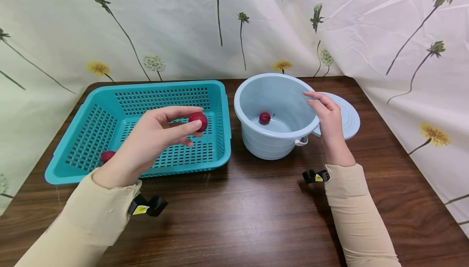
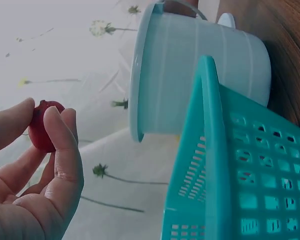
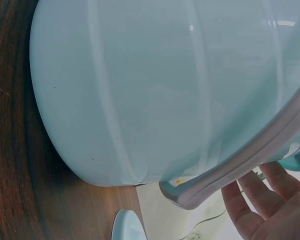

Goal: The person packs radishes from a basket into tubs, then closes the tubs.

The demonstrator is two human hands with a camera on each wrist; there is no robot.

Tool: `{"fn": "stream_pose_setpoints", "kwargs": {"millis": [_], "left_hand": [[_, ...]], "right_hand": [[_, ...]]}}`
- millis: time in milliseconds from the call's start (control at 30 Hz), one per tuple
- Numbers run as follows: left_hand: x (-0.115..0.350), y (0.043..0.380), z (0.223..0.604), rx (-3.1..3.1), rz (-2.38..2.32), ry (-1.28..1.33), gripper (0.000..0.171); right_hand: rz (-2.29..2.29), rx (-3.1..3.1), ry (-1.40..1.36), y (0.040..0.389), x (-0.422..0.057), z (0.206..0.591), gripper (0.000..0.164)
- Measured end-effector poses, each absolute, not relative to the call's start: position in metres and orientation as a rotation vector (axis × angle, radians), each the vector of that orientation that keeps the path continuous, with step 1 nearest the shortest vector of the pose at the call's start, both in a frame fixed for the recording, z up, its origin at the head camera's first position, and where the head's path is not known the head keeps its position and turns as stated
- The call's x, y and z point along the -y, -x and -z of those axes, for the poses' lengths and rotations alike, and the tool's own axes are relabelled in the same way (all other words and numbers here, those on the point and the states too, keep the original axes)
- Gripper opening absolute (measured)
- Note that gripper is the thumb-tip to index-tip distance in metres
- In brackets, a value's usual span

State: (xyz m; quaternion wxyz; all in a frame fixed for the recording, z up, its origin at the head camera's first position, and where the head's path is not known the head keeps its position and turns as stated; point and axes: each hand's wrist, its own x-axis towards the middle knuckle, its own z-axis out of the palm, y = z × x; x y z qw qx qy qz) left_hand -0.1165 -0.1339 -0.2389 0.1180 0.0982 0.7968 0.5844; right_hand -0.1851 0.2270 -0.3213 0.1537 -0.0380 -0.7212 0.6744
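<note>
In the head view my left hand pinches a small, round, dark-red fruit between thumb and fingers, above the turquoise basket. Up close in the left wrist view, the held fruit has a small crown-like end. A second red fruit lies on the bottom of the light-blue bucket. My right hand is at the bucket's right rim, its fingers extended with nothing between them. Another red fruit sits in the basket's front left, partly hidden by my left forearm.
Behind the bucket's right side a round light-blue lid lies on the dark wooden table. The bucket's handle hangs on its near right side. A white flower-print cloth forms the backdrop.
</note>
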Motion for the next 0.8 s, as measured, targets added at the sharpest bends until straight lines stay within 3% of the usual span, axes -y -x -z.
{"fn": "stream_pose_setpoints", "kwargs": {"millis": [800], "left_hand": [[0.07,0.134,0.234,-2.211,-1.645,-0.455,0.035]], "right_hand": [[-1.917,2.079,0.1,0.186,-0.229,0.322,0.025]]}}
